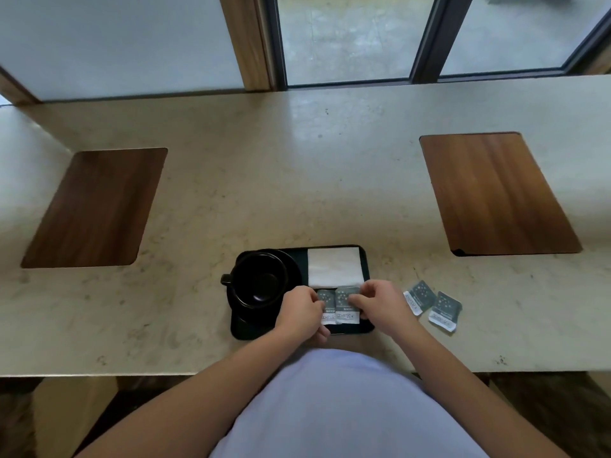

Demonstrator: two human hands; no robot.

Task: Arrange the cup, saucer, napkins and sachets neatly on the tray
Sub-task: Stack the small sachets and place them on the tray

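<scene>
Two sachets point(340, 307) (on the tray point(366, 328)) lie between both hands' fingers point(355, 299).

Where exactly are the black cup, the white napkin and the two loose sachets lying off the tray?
cup point(258, 280): head view, dark inside of the bowl.
napkin point(334, 266): head view, middle of the white sheet.
nearer loose sachet point(444, 311): head view, its dark printed face.
farther loose sachet point(420, 295): head view, its dark printed face.

Black cup point(259, 280), white napkins point(334, 267), teal-white sachets point(345, 305).
</scene>
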